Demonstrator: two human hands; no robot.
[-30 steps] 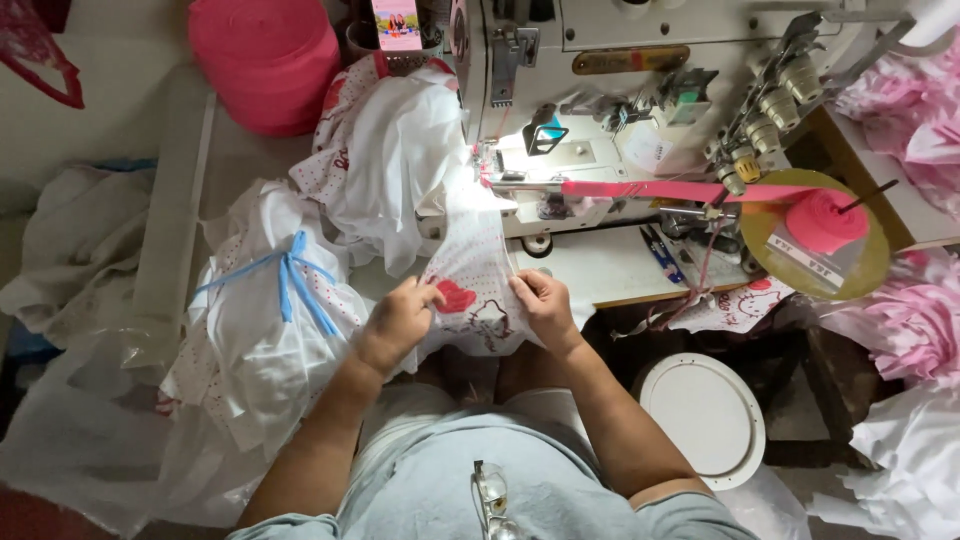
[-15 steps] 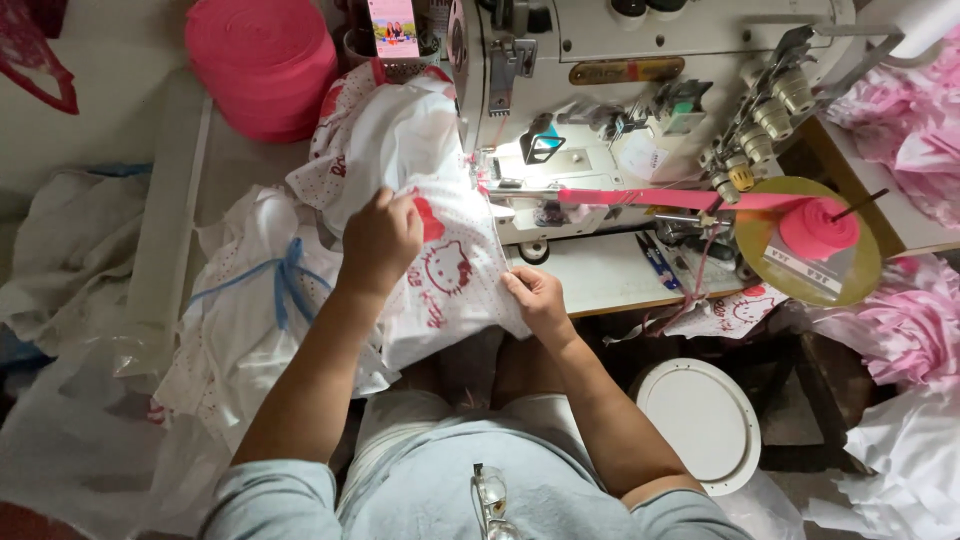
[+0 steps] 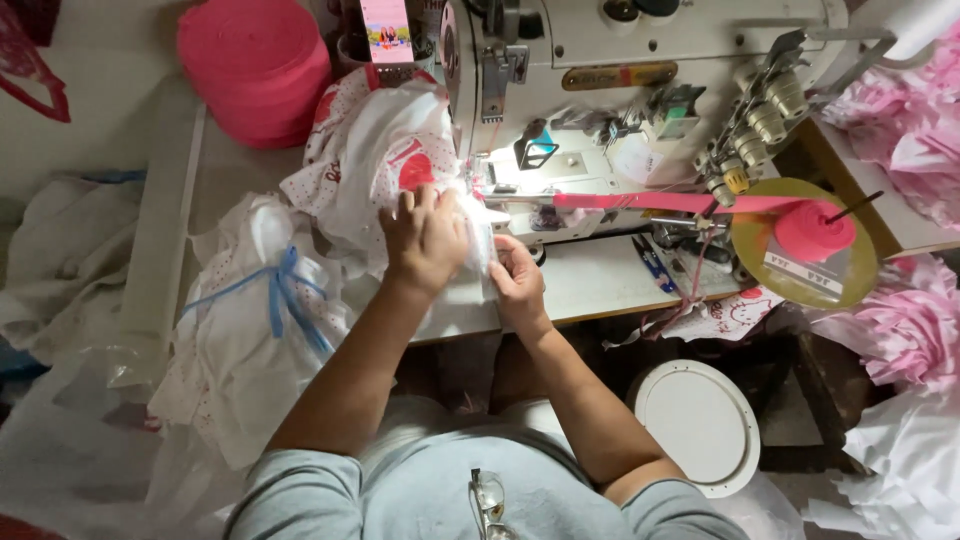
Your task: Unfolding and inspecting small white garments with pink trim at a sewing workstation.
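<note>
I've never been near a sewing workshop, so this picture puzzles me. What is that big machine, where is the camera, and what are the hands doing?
The camera sits on the person's head and looks down, so you see their own arms from above. The pale machine at the top is an industrial sewing machine, with a lit spot at its needle. Both hands press a white printed garment flat there: the left hand on top, the right hand at the cloth's near edge. A pink tape runs in from a pink spool on a yellow disc. On the left lie a tied bundle of white cloth and a big pink roll.
</note>
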